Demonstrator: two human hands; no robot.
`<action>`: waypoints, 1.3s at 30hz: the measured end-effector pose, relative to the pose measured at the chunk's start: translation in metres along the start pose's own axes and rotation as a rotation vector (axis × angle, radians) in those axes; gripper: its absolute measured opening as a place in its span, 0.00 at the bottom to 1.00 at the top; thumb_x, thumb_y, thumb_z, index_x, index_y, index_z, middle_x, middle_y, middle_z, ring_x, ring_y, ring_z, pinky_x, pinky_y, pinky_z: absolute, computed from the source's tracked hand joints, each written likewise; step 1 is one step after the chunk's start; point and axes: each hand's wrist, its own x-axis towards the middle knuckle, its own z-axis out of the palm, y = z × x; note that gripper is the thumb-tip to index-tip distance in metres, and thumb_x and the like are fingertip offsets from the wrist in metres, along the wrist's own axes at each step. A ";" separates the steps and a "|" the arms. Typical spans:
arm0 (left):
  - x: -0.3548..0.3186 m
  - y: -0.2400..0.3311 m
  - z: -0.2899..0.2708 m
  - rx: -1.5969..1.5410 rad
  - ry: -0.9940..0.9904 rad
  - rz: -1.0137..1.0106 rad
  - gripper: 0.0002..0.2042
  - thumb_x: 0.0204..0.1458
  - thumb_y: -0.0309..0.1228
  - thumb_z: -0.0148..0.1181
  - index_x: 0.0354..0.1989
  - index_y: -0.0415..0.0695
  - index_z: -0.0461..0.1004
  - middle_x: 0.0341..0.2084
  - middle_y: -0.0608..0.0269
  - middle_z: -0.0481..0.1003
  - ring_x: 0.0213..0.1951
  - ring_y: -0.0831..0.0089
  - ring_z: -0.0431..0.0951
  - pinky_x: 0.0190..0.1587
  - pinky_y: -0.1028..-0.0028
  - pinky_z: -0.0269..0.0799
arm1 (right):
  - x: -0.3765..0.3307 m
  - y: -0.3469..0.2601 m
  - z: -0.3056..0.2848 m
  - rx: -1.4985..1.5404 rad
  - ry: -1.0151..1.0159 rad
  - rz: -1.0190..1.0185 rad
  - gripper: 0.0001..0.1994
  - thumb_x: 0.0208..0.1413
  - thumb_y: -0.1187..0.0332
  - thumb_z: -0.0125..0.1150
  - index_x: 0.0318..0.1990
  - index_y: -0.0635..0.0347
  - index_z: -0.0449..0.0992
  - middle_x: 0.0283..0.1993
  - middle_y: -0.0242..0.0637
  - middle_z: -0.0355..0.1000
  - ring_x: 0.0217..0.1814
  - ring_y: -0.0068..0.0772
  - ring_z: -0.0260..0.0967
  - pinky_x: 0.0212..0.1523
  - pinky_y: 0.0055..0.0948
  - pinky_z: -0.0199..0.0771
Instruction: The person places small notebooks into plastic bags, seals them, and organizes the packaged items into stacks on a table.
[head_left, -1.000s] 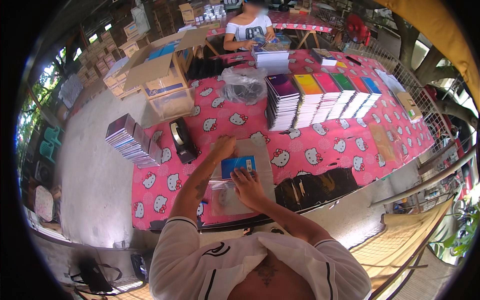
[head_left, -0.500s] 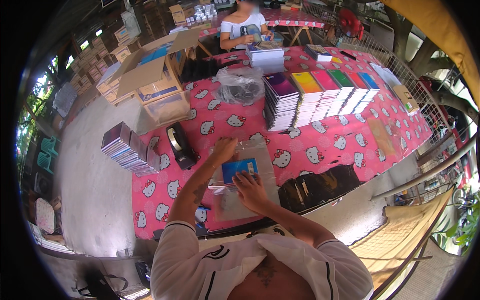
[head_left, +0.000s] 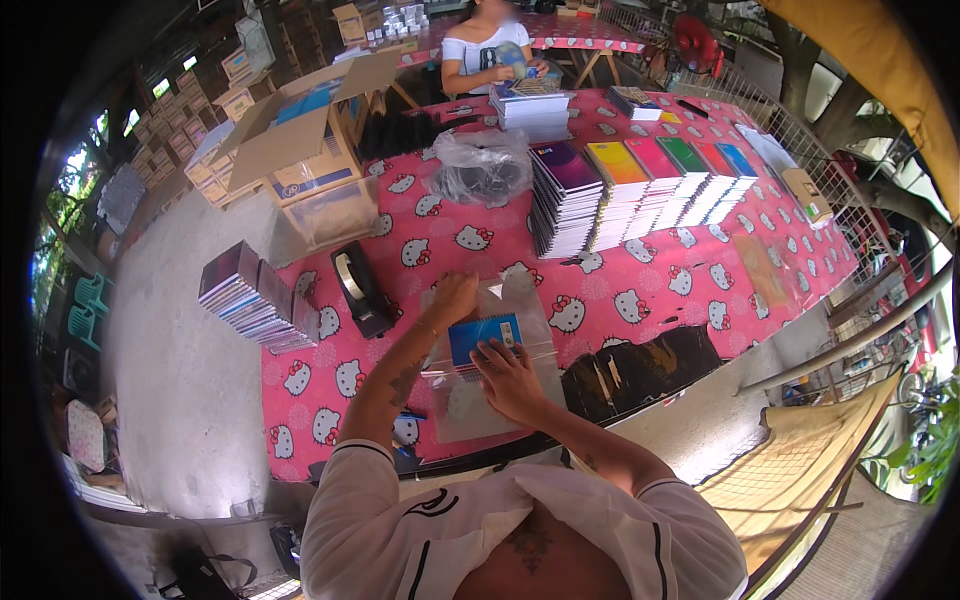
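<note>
A blue spiral notebook [head_left: 470,343] lies on a clear plastic bag [head_left: 478,412] near the front of the table. My right hand [head_left: 507,378] rests flat on the notebook's lower right part, fingers spread. Beyond its upper left corner, my left hand [head_left: 457,296] is closed at the edge of the plastic; its fingertips are partly hidden. Left of my left forearm stands a black tape dispenser [head_left: 362,290] with a roll of clear tape.
Tall stacks of coloured notebooks [head_left: 620,200] stand at the back right, beside crumpled plastic [head_left: 480,165]. Another notebook stack [head_left: 250,300] leans at the left edge. An open carton [head_left: 310,150] sits back left. Opposite, a person [head_left: 490,55] handles something behind more notebooks [head_left: 530,110].
My hands keep nearly the same places on the notebook and plastic. Across the table, the person's hands have lifted a bluish item higher.
</note>
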 end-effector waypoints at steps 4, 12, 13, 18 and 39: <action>-0.005 -0.002 -0.007 -0.035 0.104 0.048 0.08 0.47 0.32 0.61 0.33 0.43 0.73 0.24 0.53 0.78 0.34 0.48 0.79 0.43 0.51 0.70 | 0.000 -0.003 0.001 0.014 0.006 0.002 0.26 0.55 0.65 0.59 0.63 0.53 0.68 0.69 0.38 0.60 0.73 0.41 0.54 0.71 0.54 0.48; -0.026 0.017 -0.043 -0.047 -0.077 0.054 0.07 0.51 0.30 0.58 0.37 0.42 0.75 0.31 0.53 0.79 0.39 0.53 0.80 0.46 0.53 0.71 | 0.001 -0.002 0.003 0.013 0.041 0.006 0.26 0.53 0.66 0.61 0.62 0.52 0.69 0.67 0.38 0.61 0.73 0.40 0.54 0.70 0.55 0.50; -0.032 0.019 -0.051 -0.045 -0.083 0.043 0.06 0.52 0.30 0.58 0.36 0.42 0.75 0.32 0.55 0.79 0.41 0.54 0.80 0.45 0.54 0.72 | 0.002 -0.003 0.003 0.011 0.038 0.001 0.26 0.53 0.66 0.61 0.62 0.52 0.69 0.67 0.38 0.61 0.73 0.40 0.54 0.70 0.55 0.50; -0.071 0.038 -0.066 -0.248 0.225 0.248 0.06 0.53 0.29 0.60 0.36 0.44 0.79 0.34 0.56 0.79 0.38 0.54 0.80 0.42 0.58 0.76 | 0.004 -0.004 0.002 0.029 -0.001 0.026 0.27 0.53 0.65 0.61 0.62 0.54 0.68 0.68 0.40 0.60 0.73 0.43 0.53 0.70 0.56 0.49; -0.129 0.078 -0.044 -0.537 0.218 -0.182 0.09 0.55 0.25 0.58 0.43 0.44 0.80 0.43 0.52 0.80 0.47 0.54 0.80 0.46 0.62 0.78 | 0.043 0.058 0.001 0.345 0.348 0.414 0.19 0.52 0.79 0.57 0.52 0.54 0.74 0.55 0.43 0.72 0.59 0.48 0.68 0.60 0.46 0.63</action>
